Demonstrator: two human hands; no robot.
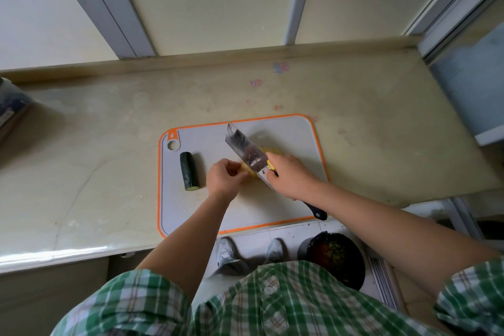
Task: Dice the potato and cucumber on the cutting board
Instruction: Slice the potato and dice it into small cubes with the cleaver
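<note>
A grey cutting board (pixel 286 207) with an orange rim lies on the counter. A dark green cucumber piece (pixel 189 171) lies near the board's left edge. My left hand (pixel 223 180) curls over a pale yellow potato piece (pixel 246 169) in the board's middle. My right hand (pixel 290 176) grips the handle of a broad cleaver (pixel 244 148); its blade is set against the potato just right of my left fingers. More yellow potato (pixel 272 150) shows behind the blade. Most of the potato is hidden by the hand and blade.
The beige counter (pixel 109 144) runs left and right of the board, with a wall behind. A dark object (pixel 11 106) sits at the far left edge. On the floor below the counter's front edge stands a black bin (pixel 338 259) with scraps.
</note>
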